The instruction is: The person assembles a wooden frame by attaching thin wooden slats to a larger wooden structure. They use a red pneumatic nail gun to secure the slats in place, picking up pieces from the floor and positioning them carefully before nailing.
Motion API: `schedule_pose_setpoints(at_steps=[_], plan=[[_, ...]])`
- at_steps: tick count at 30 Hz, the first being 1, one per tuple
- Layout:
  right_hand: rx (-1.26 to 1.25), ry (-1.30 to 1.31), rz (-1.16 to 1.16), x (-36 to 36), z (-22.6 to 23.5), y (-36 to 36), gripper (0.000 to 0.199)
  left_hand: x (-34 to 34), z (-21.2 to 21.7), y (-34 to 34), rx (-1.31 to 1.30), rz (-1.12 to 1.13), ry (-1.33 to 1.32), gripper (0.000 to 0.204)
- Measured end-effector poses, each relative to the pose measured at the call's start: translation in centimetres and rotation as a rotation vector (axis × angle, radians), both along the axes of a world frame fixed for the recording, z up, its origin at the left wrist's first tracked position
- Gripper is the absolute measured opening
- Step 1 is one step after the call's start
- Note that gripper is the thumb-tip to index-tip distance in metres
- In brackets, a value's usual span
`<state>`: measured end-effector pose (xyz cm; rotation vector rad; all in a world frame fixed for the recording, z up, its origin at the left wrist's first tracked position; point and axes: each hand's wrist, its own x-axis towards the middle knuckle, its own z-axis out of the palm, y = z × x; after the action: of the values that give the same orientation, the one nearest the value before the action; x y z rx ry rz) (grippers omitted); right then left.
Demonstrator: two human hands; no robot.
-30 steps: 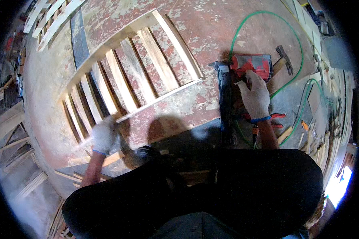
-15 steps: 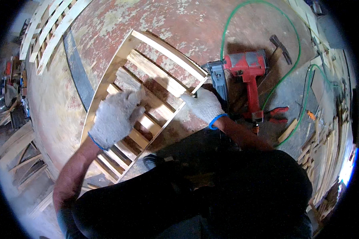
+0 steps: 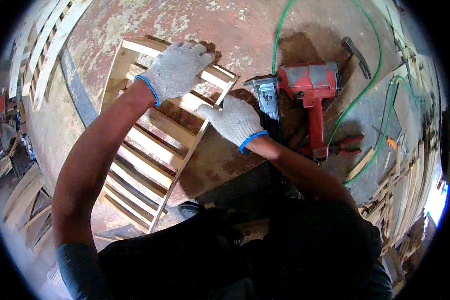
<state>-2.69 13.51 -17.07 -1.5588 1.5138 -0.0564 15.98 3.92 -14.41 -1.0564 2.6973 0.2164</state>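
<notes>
Patchy red floor [image 3: 215, 30]; left grip [image 3: 177, 69] wide on slatted frame [image 3: 155, 145], right grip [image 3: 235, 119] seemingly around its rail [image 3: 187, 159].

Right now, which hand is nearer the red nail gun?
Right. Your right hand is just left of the red nail gun; your left hand is farther left, over the wooden frame.

Left hand [image 3: 177, 70] and right hand [image 3: 235, 120], gloved, backs uppermost.
Left: fingers extended, pointing rightward; left forearm [image 3: 110, 127] slanting up and right. Right: lower, thumb pointing left, finger curl unclear; right forearm [image 3: 297, 167] slanting up and left.
</notes>
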Motion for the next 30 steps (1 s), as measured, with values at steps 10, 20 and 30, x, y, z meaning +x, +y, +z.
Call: schedule_pose_setpoints(at_steps=[10, 20, 30], plan=[[0.095, -0.204, 0.011, -0.9, -1.1, -1.6, 0.057, -0.9, -1.5, -0.6, 0.056, -0.022, -0.022, 0.053], [0.085, -0.253, 0.002, -0.8, -1.0, -1.5, 0.056, -0.8, -2.2, -1.3, 0.020, -0.077, -0.040, 0.049], [0.127, -0.203, 0.077, -1.1, -1.3, -1.7, 0.055, -2.9, -0.1, 0.4, 0.129, -0.016, 0.106, 0.047]])
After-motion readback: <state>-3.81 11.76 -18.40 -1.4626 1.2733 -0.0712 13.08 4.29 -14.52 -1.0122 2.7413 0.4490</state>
